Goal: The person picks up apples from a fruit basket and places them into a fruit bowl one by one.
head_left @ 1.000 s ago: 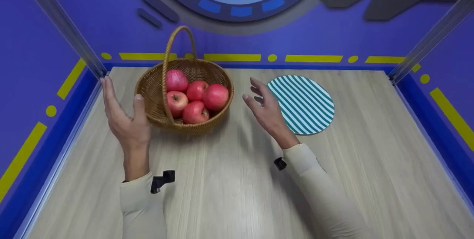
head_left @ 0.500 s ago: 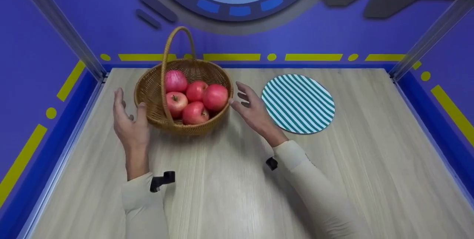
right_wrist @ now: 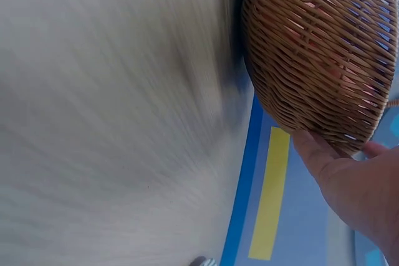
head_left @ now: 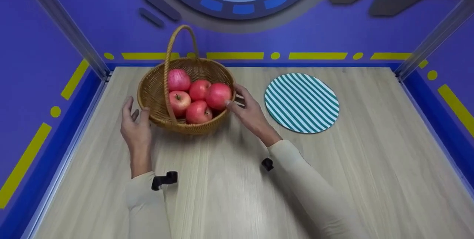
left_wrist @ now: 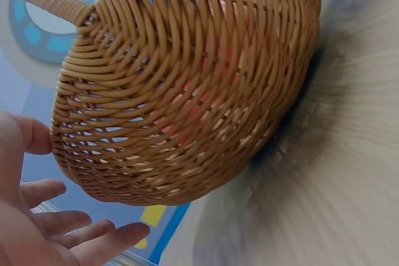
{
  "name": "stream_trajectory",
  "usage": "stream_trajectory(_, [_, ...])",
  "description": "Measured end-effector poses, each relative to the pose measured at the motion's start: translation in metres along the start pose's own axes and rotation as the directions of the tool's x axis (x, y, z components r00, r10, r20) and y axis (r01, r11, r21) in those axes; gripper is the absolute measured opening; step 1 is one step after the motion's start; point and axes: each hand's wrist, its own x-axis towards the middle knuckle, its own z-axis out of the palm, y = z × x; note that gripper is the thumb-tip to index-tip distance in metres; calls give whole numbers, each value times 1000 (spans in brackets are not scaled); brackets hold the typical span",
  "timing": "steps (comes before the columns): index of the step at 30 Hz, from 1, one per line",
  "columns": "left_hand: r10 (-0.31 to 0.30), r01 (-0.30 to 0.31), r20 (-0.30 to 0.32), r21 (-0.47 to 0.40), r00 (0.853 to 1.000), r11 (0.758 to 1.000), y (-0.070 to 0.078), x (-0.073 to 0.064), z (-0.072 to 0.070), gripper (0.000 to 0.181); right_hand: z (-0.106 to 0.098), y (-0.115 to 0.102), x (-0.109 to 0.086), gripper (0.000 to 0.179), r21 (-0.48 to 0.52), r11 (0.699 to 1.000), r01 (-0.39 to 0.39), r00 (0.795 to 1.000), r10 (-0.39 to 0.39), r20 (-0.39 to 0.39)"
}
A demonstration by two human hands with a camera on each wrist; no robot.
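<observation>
A brown wicker basket (head_left: 192, 130) with a tall arched handle (head_left: 169, 61) stands at the back left of the table, holding several red apples (head_left: 199, 112). At its right side my right hand (head_left: 251, 115) grips the rim, thumb over the edge and fingers against the outer wall; the right wrist view shows this hand (right_wrist: 355, 185) at the weave. On the opposite side my left hand (head_left: 137, 131) is spread. Its thumb meets the rim in the left wrist view, while the other fingers (left_wrist: 93, 238) stay apart from the wicker.
A round mat (head_left: 301, 102) with green and white stripes lies right of the basket. Blue panels with yellow dashes (head_left: 235, 56) wall in the light wooden table (head_left: 222, 187) at the back and both sides.
My right hand has moved left from the striped mat to the basket's rim and taken hold of it. My left hand has come closer to the basket's left side, lower down.
</observation>
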Motion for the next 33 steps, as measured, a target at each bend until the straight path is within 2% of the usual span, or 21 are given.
stream_trajectory(3, [-31,32,10,-40,999,999,-2,0,2,57,1,0,0,75,2,1000,-9,1000,9,0])
stream_trajectory(10, [26,-20,47,-129,999,991,-5,1,10,49,-2,5,0,75,28,1000,-5,1000,5,-13])
stream_trajectory(13, [19,-11,55,-150,998,989,-5,1,10,49,-1,7,0,74,52,999,3,1000,-1,-25])
stream_trajectory(16, [9,-2,38,-169,999,986,-5,1,7,48,1,7,0,73,67,998,7,1000,-6,-23])
stream_trajectory(24, [-4,0,-21,-184,1000,983,-11,0,2,47,7,8,1,72,64,998,22,999,-21,-31])
stream_trajectory(28, [-9,5,-20,-195,1000,981,-10,1,7,47,5,10,0,72,55,998,24,999,-22,-34])
stream_trajectory(33, [-7,6,-4,-168,1000,986,-6,2,16,47,-2,10,0,72,48,998,33,998,-31,-56])
